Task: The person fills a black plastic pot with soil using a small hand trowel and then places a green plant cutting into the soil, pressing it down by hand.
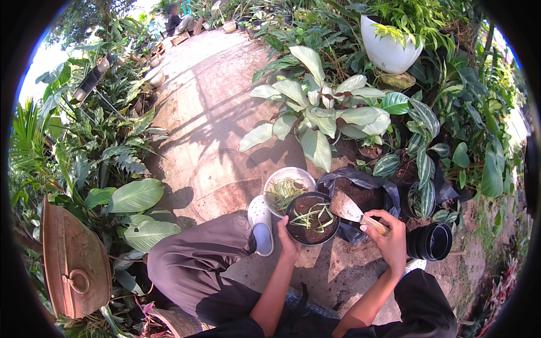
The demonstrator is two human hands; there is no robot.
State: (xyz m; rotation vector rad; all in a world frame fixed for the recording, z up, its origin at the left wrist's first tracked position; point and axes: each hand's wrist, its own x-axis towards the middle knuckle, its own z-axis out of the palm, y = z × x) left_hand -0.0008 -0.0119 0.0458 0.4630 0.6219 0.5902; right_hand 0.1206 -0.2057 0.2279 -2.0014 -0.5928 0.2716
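My left hand (pixel 289 241) grips the side of a round black plant pot (pixel 305 239). Dark soil fills the pot, and several thin green plant cuttings (pixel 311 216) lie or stand on it. In my right hand (pixel 389 238) is a putty knife (pixel 345 206) with a wooden handle. Its broad, soil-smeared blade is at the pot's right rim; I cannot tell whether they touch. Behind the pot, a white bowl (pixel 307 176) holds a bundle of similar pale green cuttings (pixel 283 192). A black plastic bag (pixel 332 179) with brown soil (pixel 358 195) stands open beside the blade.
Nested black pots (pixel 431 242) lie to the right of my right hand. A large pale-leaved plant (pixel 321 115) and striped-leaf plants (pixel 422 160) stand beyond the bag. A white planter (pixel 389 48) is at the far right, a rusty brown planter (pixel 76 262) at left. Someone sits far back.
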